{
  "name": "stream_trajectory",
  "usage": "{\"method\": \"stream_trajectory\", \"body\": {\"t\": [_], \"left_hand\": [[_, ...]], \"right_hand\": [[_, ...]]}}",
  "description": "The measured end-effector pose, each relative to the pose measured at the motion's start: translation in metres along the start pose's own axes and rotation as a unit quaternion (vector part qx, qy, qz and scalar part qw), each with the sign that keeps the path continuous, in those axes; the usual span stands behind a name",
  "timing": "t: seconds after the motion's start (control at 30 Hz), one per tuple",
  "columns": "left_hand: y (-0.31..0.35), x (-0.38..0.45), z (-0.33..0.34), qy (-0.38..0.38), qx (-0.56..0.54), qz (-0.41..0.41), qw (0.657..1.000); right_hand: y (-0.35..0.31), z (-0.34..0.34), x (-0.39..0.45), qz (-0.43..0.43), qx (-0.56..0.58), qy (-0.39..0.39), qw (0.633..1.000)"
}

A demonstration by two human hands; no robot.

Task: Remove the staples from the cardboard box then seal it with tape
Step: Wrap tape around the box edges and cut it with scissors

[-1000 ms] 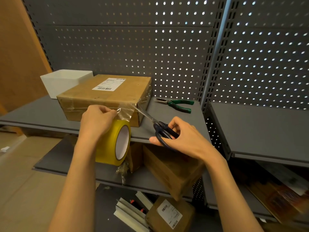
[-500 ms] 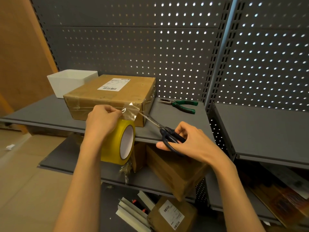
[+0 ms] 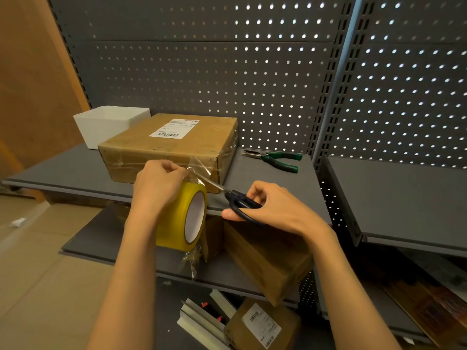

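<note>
The cardboard box (image 3: 171, 145) sits on the grey shelf (image 3: 265, 183), with a clear strip of tape (image 3: 202, 173) stretched from its near right corner. The left hand (image 3: 156, 188) holds the yellow tape roll (image 3: 187, 215), pinching the strip. The right hand (image 3: 273, 208) grips black scissors (image 3: 240, 200), blades at the strip; green pliers (image 3: 275, 159) lie far right.

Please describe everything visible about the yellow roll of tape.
The yellow roll of clear tape has a white inner core and stands on edge in the air before the grey shelf. The left hand holds it, pinching a pulled strip that runs to the brown cardboard box.
</note>
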State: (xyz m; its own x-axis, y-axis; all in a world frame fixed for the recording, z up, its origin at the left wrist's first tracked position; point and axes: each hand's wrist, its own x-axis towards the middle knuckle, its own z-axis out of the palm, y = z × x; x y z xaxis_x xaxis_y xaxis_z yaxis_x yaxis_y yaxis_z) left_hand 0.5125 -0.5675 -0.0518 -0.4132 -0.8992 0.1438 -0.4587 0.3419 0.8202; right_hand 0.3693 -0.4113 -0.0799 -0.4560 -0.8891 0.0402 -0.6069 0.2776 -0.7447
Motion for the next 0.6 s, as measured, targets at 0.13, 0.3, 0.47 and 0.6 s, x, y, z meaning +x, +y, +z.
{"method": "stream_trajectory", "body": {"t": [0.13,0.3,0.47,0.6], "left_hand": [[0.000,0.000,0.001,0.002,0.001,0.004,1.000],[-0.001,0.002,0.001,0.003,0.000,0.008,1.000],[-0.002,0.004,0.002,0.005,0.008,0.002,1.000],[-0.002,0.004,0.000,0.005,0.018,-0.012,1.000]], "right_hand": [[-0.006,0.005,0.008,-0.012,0.013,-0.002,1.000],[-0.006,0.007,0.011,-0.018,0.024,-0.005,1.000],[-0.005,0.008,0.013,-0.016,0.041,0.002,0.999],[-0.003,0.010,0.013,-0.025,0.052,0.018,0.998]]}}
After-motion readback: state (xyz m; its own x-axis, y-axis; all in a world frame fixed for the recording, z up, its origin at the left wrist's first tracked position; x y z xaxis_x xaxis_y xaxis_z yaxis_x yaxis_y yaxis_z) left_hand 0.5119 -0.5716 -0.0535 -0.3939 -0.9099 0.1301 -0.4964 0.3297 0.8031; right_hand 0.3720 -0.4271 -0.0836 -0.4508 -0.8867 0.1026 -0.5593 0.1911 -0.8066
